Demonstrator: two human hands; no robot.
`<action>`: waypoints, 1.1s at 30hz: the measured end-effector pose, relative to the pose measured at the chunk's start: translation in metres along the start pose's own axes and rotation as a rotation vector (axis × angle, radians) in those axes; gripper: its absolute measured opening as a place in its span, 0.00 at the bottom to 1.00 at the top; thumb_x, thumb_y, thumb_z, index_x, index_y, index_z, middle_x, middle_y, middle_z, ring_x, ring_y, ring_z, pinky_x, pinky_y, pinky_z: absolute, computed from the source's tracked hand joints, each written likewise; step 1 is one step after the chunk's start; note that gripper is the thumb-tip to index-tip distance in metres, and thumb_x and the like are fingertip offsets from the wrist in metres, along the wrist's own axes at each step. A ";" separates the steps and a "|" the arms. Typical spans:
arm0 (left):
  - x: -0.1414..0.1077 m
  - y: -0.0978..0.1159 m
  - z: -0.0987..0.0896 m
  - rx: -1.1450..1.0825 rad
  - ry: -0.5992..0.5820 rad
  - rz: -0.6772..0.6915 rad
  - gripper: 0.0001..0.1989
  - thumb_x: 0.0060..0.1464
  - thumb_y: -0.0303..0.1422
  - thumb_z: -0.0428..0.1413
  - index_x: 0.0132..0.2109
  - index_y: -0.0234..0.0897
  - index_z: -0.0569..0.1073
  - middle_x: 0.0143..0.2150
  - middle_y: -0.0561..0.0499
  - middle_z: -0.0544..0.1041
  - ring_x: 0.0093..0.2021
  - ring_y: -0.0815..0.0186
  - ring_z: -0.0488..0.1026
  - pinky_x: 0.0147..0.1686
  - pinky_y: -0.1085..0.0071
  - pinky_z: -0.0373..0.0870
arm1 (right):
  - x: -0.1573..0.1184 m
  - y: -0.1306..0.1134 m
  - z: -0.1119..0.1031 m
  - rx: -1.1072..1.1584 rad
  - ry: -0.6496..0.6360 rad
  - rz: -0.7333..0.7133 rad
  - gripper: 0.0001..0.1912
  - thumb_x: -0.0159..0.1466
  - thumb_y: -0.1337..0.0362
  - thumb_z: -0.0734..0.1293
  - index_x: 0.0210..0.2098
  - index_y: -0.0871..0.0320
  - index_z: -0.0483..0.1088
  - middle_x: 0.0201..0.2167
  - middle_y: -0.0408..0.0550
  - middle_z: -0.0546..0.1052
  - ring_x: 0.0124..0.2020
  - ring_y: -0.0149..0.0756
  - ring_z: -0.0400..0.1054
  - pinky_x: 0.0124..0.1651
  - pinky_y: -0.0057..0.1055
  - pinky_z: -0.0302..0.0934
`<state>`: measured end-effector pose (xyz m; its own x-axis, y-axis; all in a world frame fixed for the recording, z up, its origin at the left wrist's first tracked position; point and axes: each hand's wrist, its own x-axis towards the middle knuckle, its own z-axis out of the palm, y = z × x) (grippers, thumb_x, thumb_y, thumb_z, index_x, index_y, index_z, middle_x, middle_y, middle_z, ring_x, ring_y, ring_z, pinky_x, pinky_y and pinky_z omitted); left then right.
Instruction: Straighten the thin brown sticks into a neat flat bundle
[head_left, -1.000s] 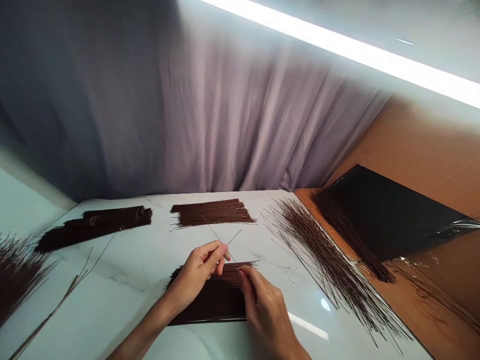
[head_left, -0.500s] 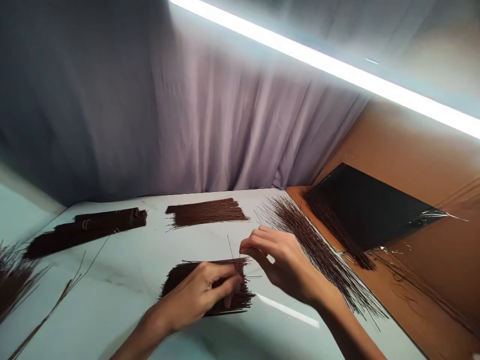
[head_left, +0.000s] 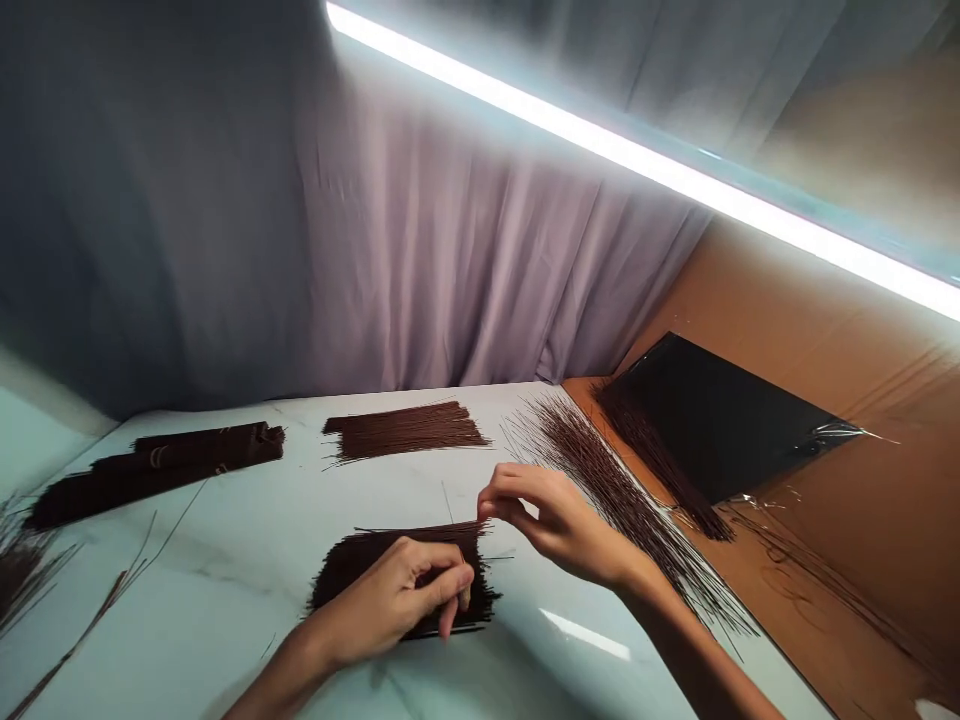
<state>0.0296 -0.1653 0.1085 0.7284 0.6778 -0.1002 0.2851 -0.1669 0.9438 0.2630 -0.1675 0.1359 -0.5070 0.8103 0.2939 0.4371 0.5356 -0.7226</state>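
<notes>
A thick pile of thin dark-brown sticks (head_left: 352, 565) lies on the white table in front of me. My left hand (head_left: 409, 595) is over this pile, thumb and index finger pinched together; what they hold, if anything, is too small to tell. Just above the pile's back right corner is my right hand (head_left: 544, 515), its fingertips pinched as well, and anything between them is too fine to make out. A few single sticks poke out at the pile's back and right edges.
Behind lies a flatter stick bundle (head_left: 409, 430). Dark tied bundles (head_left: 172, 460) are at the left, with loose strands (head_left: 97, 625) nearer. To the right, a long loose bundle (head_left: 622, 490) lies beside a black sheet (head_left: 720, 420) on brown board. A grey curtain (head_left: 450, 260) hangs behind.
The view has shifted slightly. My right hand has lowered a little toward the pile's back right corner. My left hand's fingers have moved slightly down and left over the pile, still pinched.
</notes>
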 end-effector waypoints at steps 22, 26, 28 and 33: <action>0.007 -0.013 -0.005 -0.263 0.204 -0.088 0.21 0.68 0.49 0.49 0.36 0.37 0.73 0.25 0.55 0.72 0.26 0.69 0.63 0.26 0.75 0.52 | -0.040 0.021 0.082 0.021 0.320 0.143 0.16 0.75 0.59 0.59 0.35 0.57 0.74 0.28 0.45 0.73 0.29 0.32 0.65 0.30 0.28 0.55; 0.001 -0.005 -0.006 -0.372 0.082 -0.130 0.22 0.67 0.50 0.50 0.37 0.36 0.73 0.25 0.54 0.74 0.21 0.73 0.51 0.22 0.73 0.42 | -0.036 0.032 0.065 0.124 0.270 0.285 0.20 0.74 0.52 0.61 0.33 0.57 0.76 0.30 0.45 0.75 0.32 0.34 0.67 0.32 0.29 0.55; -0.002 0.000 -0.009 -0.399 0.059 -0.129 0.22 0.67 0.49 0.50 0.37 0.35 0.74 0.25 0.52 0.76 0.21 0.73 0.49 0.22 0.73 0.42 | -0.030 0.028 0.047 0.157 0.217 0.288 0.20 0.73 0.51 0.61 0.34 0.57 0.76 0.31 0.45 0.76 0.34 0.35 0.68 0.36 0.29 0.58; -0.007 0.010 -0.016 -0.393 0.087 -0.097 0.25 0.70 0.49 0.46 0.40 0.33 0.77 0.27 0.51 0.75 0.23 0.73 0.52 0.24 0.74 0.50 | -0.024 0.016 0.028 0.148 0.102 0.258 0.18 0.73 0.51 0.63 0.35 0.56 0.76 0.34 0.45 0.78 0.37 0.36 0.70 0.41 0.31 0.60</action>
<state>0.0172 -0.1607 0.1235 0.6498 0.7376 -0.1837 0.0783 0.1755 0.9814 0.2616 -0.1852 0.1001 -0.3127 0.9387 0.1452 0.4249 0.2750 -0.8624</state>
